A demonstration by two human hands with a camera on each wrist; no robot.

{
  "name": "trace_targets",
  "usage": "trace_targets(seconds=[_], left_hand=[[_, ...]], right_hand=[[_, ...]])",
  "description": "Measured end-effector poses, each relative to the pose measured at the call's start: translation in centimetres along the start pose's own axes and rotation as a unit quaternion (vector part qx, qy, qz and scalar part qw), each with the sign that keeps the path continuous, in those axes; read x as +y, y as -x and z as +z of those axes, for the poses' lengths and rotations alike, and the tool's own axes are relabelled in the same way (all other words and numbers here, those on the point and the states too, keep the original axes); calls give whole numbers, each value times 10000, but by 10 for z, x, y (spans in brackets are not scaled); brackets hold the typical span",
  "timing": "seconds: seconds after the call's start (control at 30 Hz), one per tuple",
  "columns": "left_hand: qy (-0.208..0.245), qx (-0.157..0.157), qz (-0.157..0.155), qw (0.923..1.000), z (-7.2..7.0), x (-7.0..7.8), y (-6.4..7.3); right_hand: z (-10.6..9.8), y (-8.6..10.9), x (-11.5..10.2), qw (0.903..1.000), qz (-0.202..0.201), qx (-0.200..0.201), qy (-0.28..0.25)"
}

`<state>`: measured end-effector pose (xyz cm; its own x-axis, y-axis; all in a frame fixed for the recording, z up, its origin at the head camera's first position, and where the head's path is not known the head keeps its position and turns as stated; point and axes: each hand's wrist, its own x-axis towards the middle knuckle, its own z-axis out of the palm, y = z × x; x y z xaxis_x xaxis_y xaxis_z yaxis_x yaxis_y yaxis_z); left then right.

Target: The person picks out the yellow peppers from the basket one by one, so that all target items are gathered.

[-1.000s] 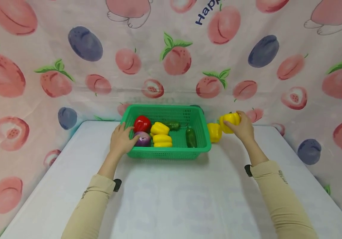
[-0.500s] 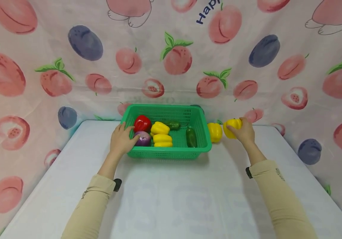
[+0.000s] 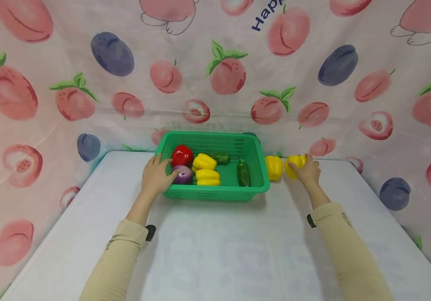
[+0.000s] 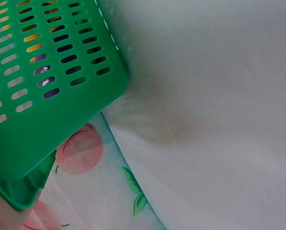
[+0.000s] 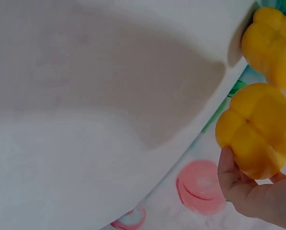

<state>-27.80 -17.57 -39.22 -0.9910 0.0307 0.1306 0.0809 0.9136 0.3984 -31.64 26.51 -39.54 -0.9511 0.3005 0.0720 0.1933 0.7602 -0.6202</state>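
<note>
Standing by, I see a fruit-print cloth (image 3: pixel 200 88) hung behind a white table (image 3: pixel 219 246). A green basket (image 3: pixel 215 189) sits at the table's back edge, approx. mid. Person in beige sleeves (image 3: pixel 119 259): L hand (image 3: pixel 157 174) lies over basket's L rim, thumb & fingers spread; R hand (image 3: pixel 309 172) is pinching a yellow pepper (image 3: pixel 296 159) nr the table's back edge, toward the back-R corner; can't tell if it touches the tabletop. Btwn that & the basket's R wall is a 2nd yellow pepper (image 3: pixel 274 168), just beside the basket. Inside: red pepper (image 3: pixel 182 155) toward back-L corner, two more yellow peppers (image 3: pixel 208 177) to the R of it, a purple onion-like veg (image 3: pixel 183 175) in the front-L corner by the L thumb, & 2 dark green cucumbers (image 3: pixel 243 174), one nr the back wall, one toward the front-R corner.
</note>
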Motion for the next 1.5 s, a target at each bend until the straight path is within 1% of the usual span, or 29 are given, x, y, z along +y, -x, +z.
trace_targets(seconds=[0.27, 0.4, 0.63, 0.8, 1.0, 1.2, 1.33, 1.5], left_hand=[[12, 28, -32, 10000, 1, 2, 0], [-14, 3, -33, 10000, 1, 1, 0], [-26, 69, -19, 10000, -4, 1, 0], [-34, 82, -2, 10000, -4, 1, -1], [22, 65, 5, 10000, 0, 0, 1], [-60, 129, 71, 9999, 2, -3, 5], [-42, 141, 53, 9999, 3, -3, 7], [36, 200, 29, 9998, 2, 0, 5]], right_hand=[[10, -6, 6, 9999, 102, -120, 5], [13, -8, 8, 9994, 279, -221, -35], [18, -15, 7, 9985, 403, -343, 119], [20, -19, 5, 9979, 490, -425, 65], [24, -19, 8, 9971, 483, -594, 29], [24, -17, 10, 9956, 290, -886, -77], [24, -15, 13, 9952, 255, -942, -30], [18, -16, 15, 9952, 243, -932, 155]])
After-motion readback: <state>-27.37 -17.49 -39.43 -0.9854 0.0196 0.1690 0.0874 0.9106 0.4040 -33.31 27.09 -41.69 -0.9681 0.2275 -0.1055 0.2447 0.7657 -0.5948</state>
